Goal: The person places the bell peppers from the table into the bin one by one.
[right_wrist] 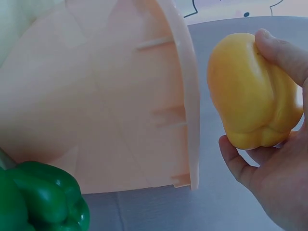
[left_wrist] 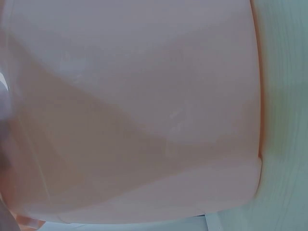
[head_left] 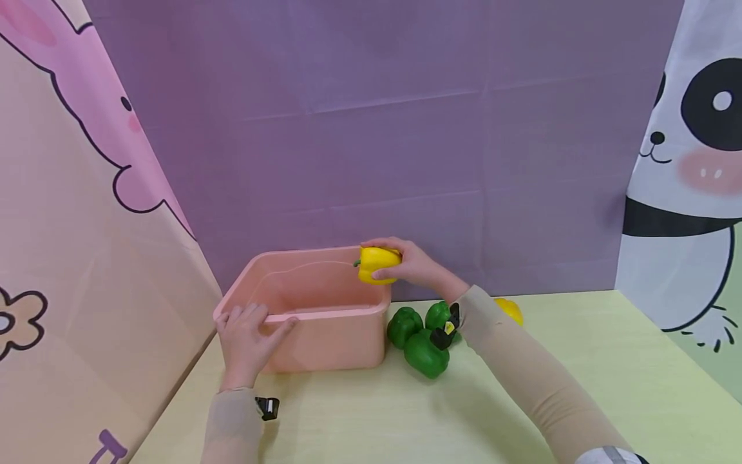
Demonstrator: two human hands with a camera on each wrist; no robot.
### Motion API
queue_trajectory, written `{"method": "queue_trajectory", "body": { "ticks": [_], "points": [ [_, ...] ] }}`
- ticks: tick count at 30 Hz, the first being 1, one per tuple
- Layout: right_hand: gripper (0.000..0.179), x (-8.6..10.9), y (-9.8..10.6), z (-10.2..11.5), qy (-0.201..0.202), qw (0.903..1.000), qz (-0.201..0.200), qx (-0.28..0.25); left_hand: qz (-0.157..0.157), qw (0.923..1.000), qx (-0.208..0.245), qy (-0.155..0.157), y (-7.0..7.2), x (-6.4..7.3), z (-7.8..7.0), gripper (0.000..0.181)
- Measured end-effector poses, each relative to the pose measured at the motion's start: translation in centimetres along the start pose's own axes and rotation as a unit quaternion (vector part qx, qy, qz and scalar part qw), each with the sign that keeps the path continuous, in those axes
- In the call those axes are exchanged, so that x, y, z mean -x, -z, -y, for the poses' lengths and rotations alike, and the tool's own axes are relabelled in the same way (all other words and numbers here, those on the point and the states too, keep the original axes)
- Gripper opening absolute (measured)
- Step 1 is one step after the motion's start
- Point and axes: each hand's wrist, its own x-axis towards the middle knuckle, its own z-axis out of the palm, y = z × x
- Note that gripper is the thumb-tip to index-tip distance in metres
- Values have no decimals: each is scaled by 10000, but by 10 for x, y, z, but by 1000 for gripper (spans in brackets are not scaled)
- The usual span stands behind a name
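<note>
A yellow bell pepper (head_left: 378, 264) with a green stem is held by my right hand (head_left: 413, 263) at the right end of a pink plastic bin (head_left: 324, 341), level with its rim. In the right wrist view the thumb and fingers grip the yellow bell pepper (right_wrist: 255, 91) from both sides, beside the bin's rim (right_wrist: 190, 96). My left hand (head_left: 246, 338) holds the bin's near left rim, with fingers over the edge and the thumb along it. The left wrist view is filled mostly by the bin's outer wall (left_wrist: 144, 106).
Several green bell peppers (head_left: 427, 354) lie together on the table (head_left: 359, 419) right of the bin, one partly behind the right wrist strap. Another yellow pepper (head_left: 509, 310) lies farther right, partly behind the right forearm. A purple cloth (head_left: 377, 129) hangs behind the bin.
</note>
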Motion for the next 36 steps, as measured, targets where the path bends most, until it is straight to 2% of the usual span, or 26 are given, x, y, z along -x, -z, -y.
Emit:
{"method": "queue_trajectory", "body": {
  "ticks": [12,25,36],
  "points": [
    [58,-3,-7,-3,-25,10000,31,71,88,9999,-33,85,1,0,-1,47],
    [58,-3,-13,-11,-63,9999,53,145,32,10000,2,-1,-1,0,0,48],
    [60,-4,-21,-10,160,9996,212,120,-11,10000,-50,-26,-2,1,2,50]
  ]
}}
